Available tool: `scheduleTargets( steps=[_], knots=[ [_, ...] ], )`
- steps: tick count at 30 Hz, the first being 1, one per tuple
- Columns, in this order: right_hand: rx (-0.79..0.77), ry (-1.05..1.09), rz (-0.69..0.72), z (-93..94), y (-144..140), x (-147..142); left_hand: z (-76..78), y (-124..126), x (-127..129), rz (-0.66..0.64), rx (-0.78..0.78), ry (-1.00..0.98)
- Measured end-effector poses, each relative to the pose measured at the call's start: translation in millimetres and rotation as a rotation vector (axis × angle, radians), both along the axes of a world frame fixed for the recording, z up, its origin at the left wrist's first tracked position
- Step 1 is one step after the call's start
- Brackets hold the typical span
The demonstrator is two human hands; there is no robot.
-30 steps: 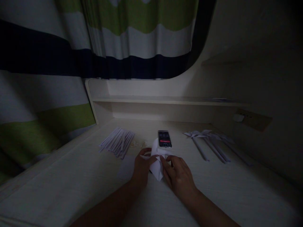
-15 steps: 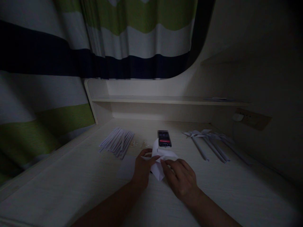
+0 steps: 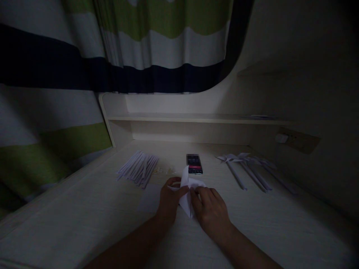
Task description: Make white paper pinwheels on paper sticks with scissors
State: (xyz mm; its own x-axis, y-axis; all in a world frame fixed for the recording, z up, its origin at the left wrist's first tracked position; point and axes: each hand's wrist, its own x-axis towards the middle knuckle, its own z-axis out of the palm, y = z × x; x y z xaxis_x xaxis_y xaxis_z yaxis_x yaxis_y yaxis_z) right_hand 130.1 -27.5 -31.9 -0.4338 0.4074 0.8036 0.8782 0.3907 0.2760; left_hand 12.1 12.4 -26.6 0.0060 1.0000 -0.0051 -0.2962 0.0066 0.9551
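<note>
A: What is closest to us?
B: Two hands, on the near side of the phone (image 3: 194,164). The left hand (image 3: 169,198) has its thumb on top of the folded paper (image 3: 185,205) and its other fingers bent behind it, so it has hold of it.
A: And the right hand (image 3: 211,209)?
B: Its thumb and pointer finger are almost together, pinching the middle of the paper. The other fingers curl in. I can't see all the tips.
A: So where is that paper?
B: Just in front of the phone. Its top point comes up by the phone's corner, but I can't tell if they touch.
A: What else?
B: A flat sheet (image 3: 149,198) lies nearer than the phone, to its left. Farther left is a pile of paper sticks (image 3: 138,168), with small pale bits (image 3: 158,170) between the pile and the phone.
A: And to the phone's right?
B: Paper pinwheels (image 3: 235,158) on sticks, lying over each other.
A: Way back?
B: A shelf (image 3: 179,117) behind the phone, and a stripy curtain (image 3: 168,79) hangs above that.
</note>
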Motion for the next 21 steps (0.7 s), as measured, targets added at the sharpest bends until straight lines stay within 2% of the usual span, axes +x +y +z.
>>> scheduleTargets(
  steps=[15, 21],
  knots=[
    [-0.055, 0.015, -0.012, 2.1, 0.5, 2.0, -0.7, -0.9, -1.6, -0.090, 0.029, -0.067],
    [-0.105, 0.100, 0.039, 3.1, -1.2, -0.2, 0.3, 0.2, -1.4, -0.037, -0.009, -0.023]
  ],
)
